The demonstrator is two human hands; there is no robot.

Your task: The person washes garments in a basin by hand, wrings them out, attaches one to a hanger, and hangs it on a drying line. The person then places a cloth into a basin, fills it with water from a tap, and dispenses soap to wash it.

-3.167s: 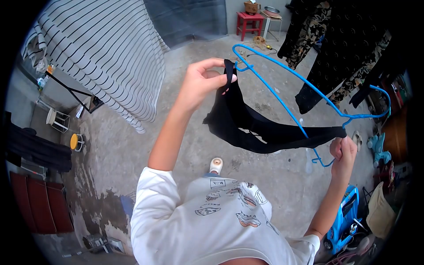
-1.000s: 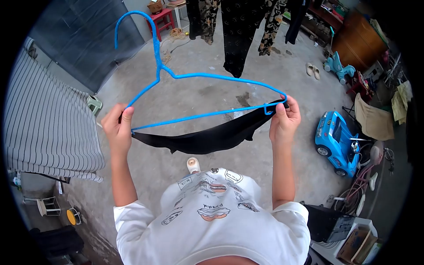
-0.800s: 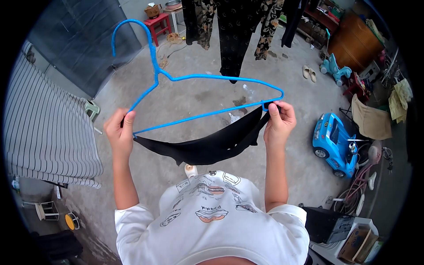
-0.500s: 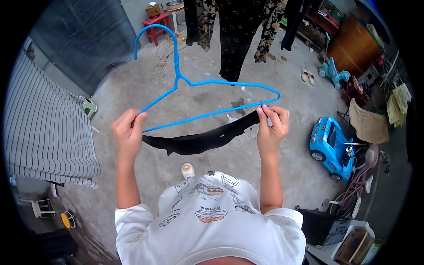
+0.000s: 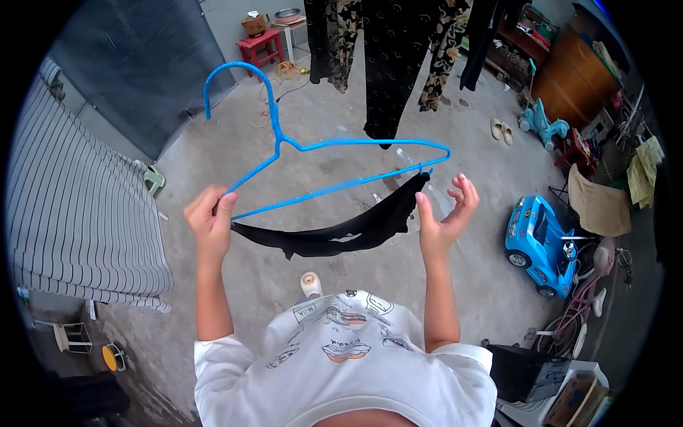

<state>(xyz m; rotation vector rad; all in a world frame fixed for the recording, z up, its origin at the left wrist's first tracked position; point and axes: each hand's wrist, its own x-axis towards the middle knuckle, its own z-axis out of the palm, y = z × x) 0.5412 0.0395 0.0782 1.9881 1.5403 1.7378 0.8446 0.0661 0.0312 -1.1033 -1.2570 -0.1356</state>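
Note:
A blue hanger (image 5: 341, 186) is held up before me, its hook at the upper left. My left hand (image 5: 211, 217) is closed on the hanger's left end, where one end of the black garment (image 5: 324, 240) also meets it. The garment sags below the bottom bar, and its right end hangs at the small hook near the hanger's right corner. Just right of that end, my right hand (image 5: 442, 217) is open, thumb and fingers apart, with nothing in it.
Dark patterned clothes (image 5: 388, 64) hang ahead. A striped cloth (image 5: 85, 192) hangs at the left. A red stool (image 5: 260, 51) stands at the back. On the right are a blue toy car (image 5: 544, 242), a pair of shoes (image 5: 501, 132) and a brown barrel (image 5: 575, 78).
My right hand has let go of the garment's right end and moved slightly right, its fingers spread. That end now hangs from the hanger. My left hand keeps its hold.

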